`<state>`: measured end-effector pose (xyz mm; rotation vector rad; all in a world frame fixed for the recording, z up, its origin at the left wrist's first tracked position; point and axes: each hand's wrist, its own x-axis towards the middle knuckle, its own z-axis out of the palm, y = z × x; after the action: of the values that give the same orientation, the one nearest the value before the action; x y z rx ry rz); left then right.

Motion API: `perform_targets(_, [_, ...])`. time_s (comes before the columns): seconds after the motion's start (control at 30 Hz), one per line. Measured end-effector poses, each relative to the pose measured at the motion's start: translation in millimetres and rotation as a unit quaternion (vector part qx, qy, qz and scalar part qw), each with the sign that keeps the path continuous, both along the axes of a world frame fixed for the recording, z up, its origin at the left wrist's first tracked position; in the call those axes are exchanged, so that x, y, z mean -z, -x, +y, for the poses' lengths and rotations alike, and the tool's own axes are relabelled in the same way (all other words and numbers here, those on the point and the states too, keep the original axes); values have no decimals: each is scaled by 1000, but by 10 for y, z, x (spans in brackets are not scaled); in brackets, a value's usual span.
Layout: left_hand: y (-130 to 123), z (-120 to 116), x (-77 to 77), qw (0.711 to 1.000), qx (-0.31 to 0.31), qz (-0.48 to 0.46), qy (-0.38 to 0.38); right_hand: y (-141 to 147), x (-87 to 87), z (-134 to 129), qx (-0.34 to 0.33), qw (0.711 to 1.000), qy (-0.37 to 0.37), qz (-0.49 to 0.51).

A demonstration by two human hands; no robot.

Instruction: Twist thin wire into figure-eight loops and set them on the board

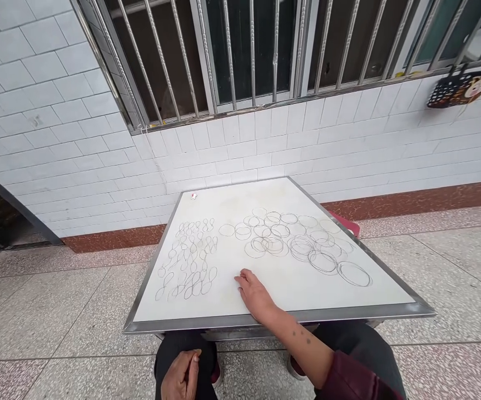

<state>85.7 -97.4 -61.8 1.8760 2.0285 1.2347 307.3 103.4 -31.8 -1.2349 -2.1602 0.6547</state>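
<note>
On the white tabletop (232, 205) lie thin, dark, wire-like loops. At left, several rows of figure-eight loops (196, 250) are laid out; at right, round rings (322, 261) overlap in a loose spread. My right hand (253, 291) rests low on the tabletop between the two groups, fingers bent and slightly apart, with nothing visible in them. My left hand (182, 373) lies on my left thigh below the table edge, thumb pressed to the fingers. A small yellowish spot shows at its fingertips; whether it is an object I cannot tell.
The table has a grey metal rim (182, 323). A small white and red item (194, 196) sits in its far left corner. Behind stands a white tiled wall (240, 150) with a barred window (252, 55). A patterned bag (463, 89) hangs at right; something red (346, 223) shows beyond the table.
</note>
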Motion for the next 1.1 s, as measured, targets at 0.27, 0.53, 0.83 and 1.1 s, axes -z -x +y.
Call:
perform_targets(0.27, [-88, 109, -46, 989, -78, -119, -28, -14, -177, 41, 24, 1000, 16, -11])
perform_targets(0.53, [-155, 1367, -1207, 987, -59, -152, 1, 553, -562, 912, 72, 993, 95, -27])
perform_targets(0.83, [-169, 2323, -1260, 980, -76, -163, 89, 1002, -515, 1354, 107, 985, 82, -111])
perform_targets(1.1, [-248, 2561, -1246, 977, -71, -181, 87, 970, -500, 1373, 130, 980, 67, -137])
